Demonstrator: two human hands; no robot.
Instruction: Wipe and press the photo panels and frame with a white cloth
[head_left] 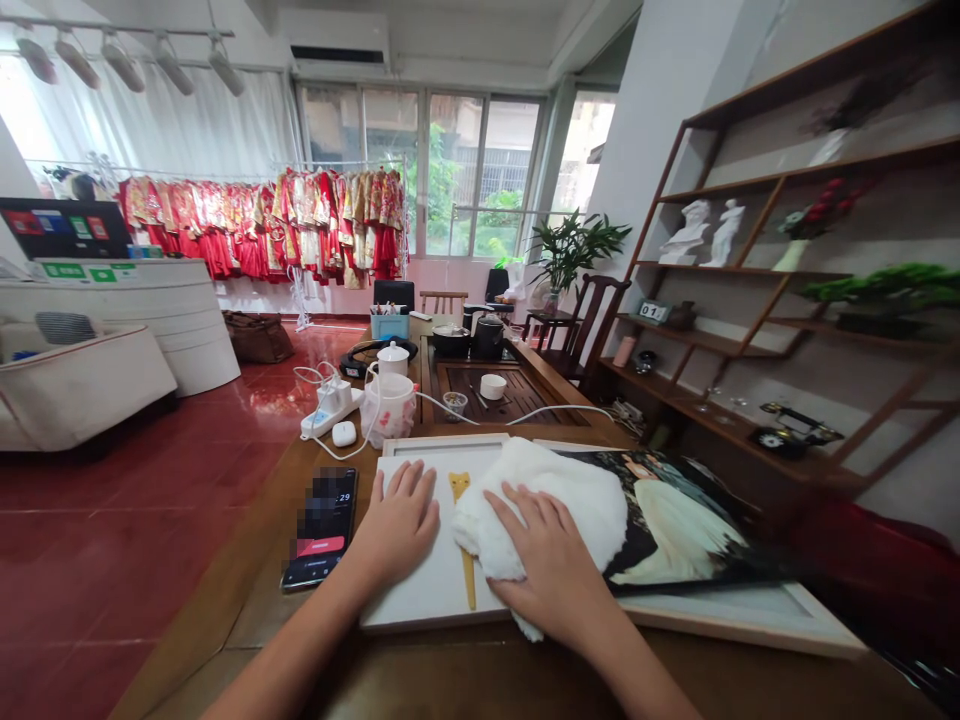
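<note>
A large framed picture point(675, 520) with a white border lies flat on the wooden table point(262, 560) in front of me. My left hand point(399, 522) rests flat on the white left part of the frame, fingers stretched out. My right hand point(551, 560) presses flat on a fluffy white cloth point(570, 490) that lies on the picture. A thin yellow strip point(465, 560) shows on the white border between my two hands.
A smartphone point(322, 525) lies left of the frame near the table edge. Behind are a power strip point(330, 410), a white teapot point(390, 400), a wooden tea tray point(491, 390) and kettles. Shelves point(750, 330) stand on the right. Red tiled floor lies left.
</note>
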